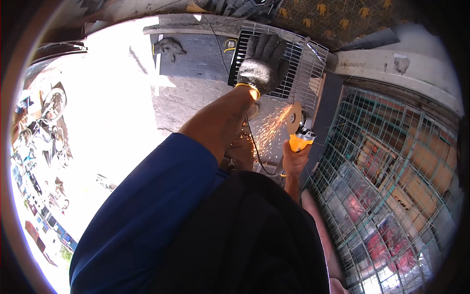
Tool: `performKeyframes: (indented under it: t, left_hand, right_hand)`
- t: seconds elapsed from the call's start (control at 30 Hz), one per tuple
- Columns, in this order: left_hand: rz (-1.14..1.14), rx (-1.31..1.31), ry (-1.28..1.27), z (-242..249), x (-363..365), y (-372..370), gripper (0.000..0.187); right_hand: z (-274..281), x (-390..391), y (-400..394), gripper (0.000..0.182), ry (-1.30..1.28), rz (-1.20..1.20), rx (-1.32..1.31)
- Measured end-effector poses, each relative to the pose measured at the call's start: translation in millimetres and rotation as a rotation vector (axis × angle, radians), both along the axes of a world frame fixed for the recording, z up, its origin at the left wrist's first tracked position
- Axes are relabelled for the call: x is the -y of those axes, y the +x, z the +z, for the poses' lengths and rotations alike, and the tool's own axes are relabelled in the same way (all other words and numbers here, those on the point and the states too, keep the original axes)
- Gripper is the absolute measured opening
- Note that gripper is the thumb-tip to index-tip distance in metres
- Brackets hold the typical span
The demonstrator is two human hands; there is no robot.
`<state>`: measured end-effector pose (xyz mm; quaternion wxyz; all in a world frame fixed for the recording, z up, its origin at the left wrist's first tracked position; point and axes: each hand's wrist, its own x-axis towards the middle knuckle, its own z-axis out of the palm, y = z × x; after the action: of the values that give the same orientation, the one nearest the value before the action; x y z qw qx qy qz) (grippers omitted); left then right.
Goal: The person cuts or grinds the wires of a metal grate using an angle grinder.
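Grinder (pixel 302 140) in right hand (pixel 295 160) — disc (pixel 294 119) at grate edge (pixel 281 99)

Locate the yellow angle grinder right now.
The yellow angle grinder is right of centre in the head view, in the bare right hand, just below the silver wire rack.

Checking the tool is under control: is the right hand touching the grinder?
Touching. The head view shows the right hand gripping the yellow body of the grinder.
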<state>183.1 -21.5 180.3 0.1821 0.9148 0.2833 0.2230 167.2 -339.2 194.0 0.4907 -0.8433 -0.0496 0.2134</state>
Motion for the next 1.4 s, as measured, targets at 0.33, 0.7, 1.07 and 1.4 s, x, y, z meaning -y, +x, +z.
performKeyframes:
  t: [0.33,0.7,1.07,1.4]
  left_hand:
    - [0.005,0.04,-0.004,-2,2,0,0.058]
    - [-0.021,0.076,-0.01,2,0,-1,0.062]
    - [-0.008,0.064,0.0,-1,2,1,0.06]
    - [-0.008,0.088,-0.021,2,1,0,0.059]
  right_hand:
    - [-2,5,6,0.052,-0.003,0.054,-0.012]
    - [-4,2,6,0.057,0.115,0.026,0.009]
    - [2,-3,5,0.052,0.16,-0.009,-0.072]
    - [-7,6,7,0.052,-0.078,0.094,0.076]
